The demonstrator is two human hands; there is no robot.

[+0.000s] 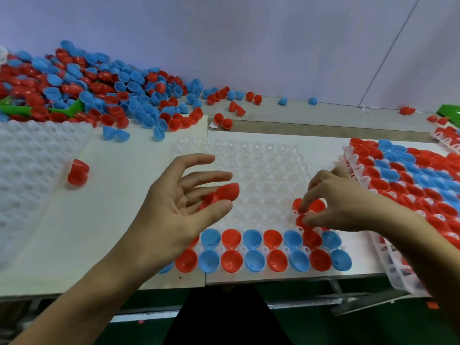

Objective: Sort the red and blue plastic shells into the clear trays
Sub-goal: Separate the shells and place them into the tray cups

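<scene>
Near rows of tray (pixel 249 170) filled, red-blue alternating. Your right hand (pixel 348 205) pinches red shell (pixel 302 220) into third row; seat it square. Left hand (pixel 179 202), fingers spread, thumb pinning spare red shells (pixel 224 194): feed next.

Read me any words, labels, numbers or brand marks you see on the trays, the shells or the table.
None can be read. The clear tray, the red and blue shells and the white table show no print. A small white scrap on the table behind the tray might be a label, but it is too small and blurred to tell.
</scene>
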